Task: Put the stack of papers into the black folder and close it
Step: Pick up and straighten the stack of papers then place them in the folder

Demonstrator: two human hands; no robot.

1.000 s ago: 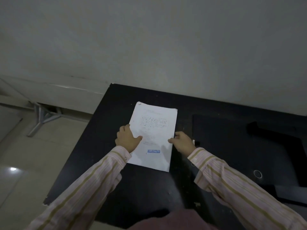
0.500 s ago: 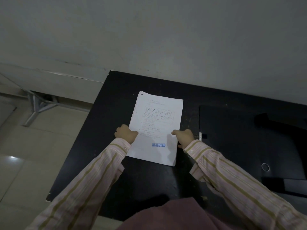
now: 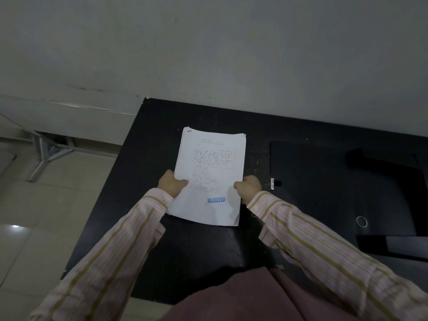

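We hold the stack of papers (image 3: 209,177) by its two long edges: our left hand (image 3: 171,184) is closed on the edge at 9 o'clock and our right hand (image 3: 249,188) is closed on the edge at 3 o'clock. The stack is over the black table (image 3: 196,249), and we cannot tell if its far end touches the surface. The black folder (image 3: 324,186) lies at 3 o'clock from the papers, near but apart, and whether it lies open is hard to tell in this dark picture. The far corners of the stack look not fully even, so loose sheets could slide out if our grip is weak. The sheets could also catch the folder edge and bend.
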